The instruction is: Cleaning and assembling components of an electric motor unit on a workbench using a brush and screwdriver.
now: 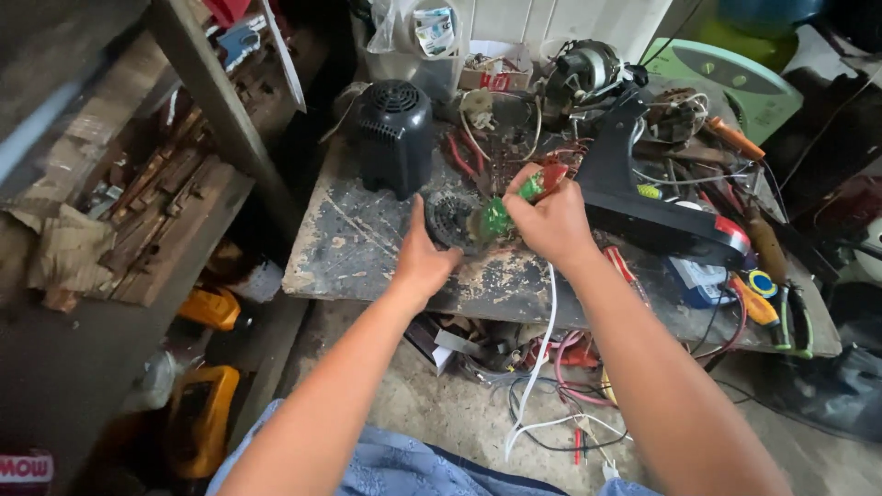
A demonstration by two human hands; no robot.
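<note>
Head view: a green tool [501, 213] is held in the closed right hand [549, 223] over a round motor part [450, 218] on the surface [367, 248], steadied by the open left hand [424, 260]. Careful aim seems needed next.

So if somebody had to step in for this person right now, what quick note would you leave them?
Left hand: open, fingers on the round dark slotted part lying on the workbench.
Right hand: closed on a green-handled tool, its end at that same part.
Nearby: black motor cover behind the left hand, black fan base to the right, screwdrivers at the right edge.
Done: cover is off and set aside.
Left: cannot tell from this view; the part is still being worked on.
</note>
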